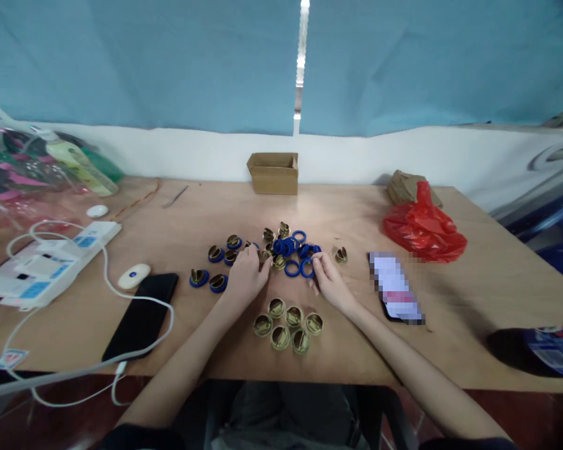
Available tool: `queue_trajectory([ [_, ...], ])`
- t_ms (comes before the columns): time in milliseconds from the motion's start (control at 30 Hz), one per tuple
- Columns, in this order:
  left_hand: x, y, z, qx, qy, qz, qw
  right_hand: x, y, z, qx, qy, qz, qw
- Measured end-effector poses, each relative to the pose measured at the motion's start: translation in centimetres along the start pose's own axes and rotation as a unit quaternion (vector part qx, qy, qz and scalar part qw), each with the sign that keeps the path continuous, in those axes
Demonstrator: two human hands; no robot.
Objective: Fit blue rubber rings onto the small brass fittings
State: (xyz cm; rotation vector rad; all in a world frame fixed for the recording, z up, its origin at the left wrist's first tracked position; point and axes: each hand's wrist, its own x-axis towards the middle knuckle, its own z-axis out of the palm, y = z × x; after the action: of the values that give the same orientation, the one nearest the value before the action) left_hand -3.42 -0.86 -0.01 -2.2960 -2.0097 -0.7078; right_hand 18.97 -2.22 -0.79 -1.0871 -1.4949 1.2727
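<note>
My right hand (331, 281) pinches the edge of a blue ring (306, 269) just above the table. Beside that lies another blue ring (291, 269), and a heap of blue rings (286, 246) sits behind. My left hand (248, 275) is closed, thumb and fingertips at a round brass-coloured piece with a raised tab (264, 256); its fingers partly hide it. To its left stand several brass pieces set in blue rings (218, 282). Nearer me lies a group of bare brass pieces (293, 316), tabs up. One loose brass piece (340, 254) rests right of my right hand.
An open cardboard box (274, 175) stands by the wall. On the left are a power strip (51, 265), a black phone (143, 315) and a white cable. On the right are a lit phone (394, 287), a red plastic bag (425, 228) and a dark bottle (535, 351).
</note>
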Motion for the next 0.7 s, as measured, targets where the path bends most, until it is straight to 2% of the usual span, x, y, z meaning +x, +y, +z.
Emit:
queue_trajectory([
  [67, -0.4, 0.8, 0.0, -0.088, 0.028, 0.009, 0.996, 0.1, 0.0, 0.1, 0.012, -0.001, -0.001, 1.000],
  [167, -1.2, 2.3, 0.3, -0.275, 0.055, 0.088, 0.956, 0.0, -0.5, 0.3, 0.046, -0.017, -0.014, 0.999],
  [267, -2.0, 3.5, 0.3, -0.354, 0.058, 0.124, 0.925, -0.4, -1.4, 0.4, 0.072, -0.035, -0.025, 0.996],
  [367, -2.4, 4.0, 0.0, -0.424, 0.015, 0.078, 0.902, -0.9, -2.4, 0.4, 0.057, -0.046, -0.029, 0.997],
  [500, -2.5, 4.0, -0.1, -0.541, -0.069, -0.004, 0.838, -1.3, -3.0, 0.4, 0.028, -0.050, -0.019, 0.998],
  [633, -2.7, 4.0, 0.5, -0.568, -0.112, -0.032, 0.815, -1.5, -2.9, 0.6, -0.001, -0.032, -0.007, 0.999],
  [700, -2.8, 4.0, 0.7, -0.595, -0.125, -0.032, 0.793, -1.4, -2.8, 0.6, -0.012, -0.014, -0.006, 1.000],
])
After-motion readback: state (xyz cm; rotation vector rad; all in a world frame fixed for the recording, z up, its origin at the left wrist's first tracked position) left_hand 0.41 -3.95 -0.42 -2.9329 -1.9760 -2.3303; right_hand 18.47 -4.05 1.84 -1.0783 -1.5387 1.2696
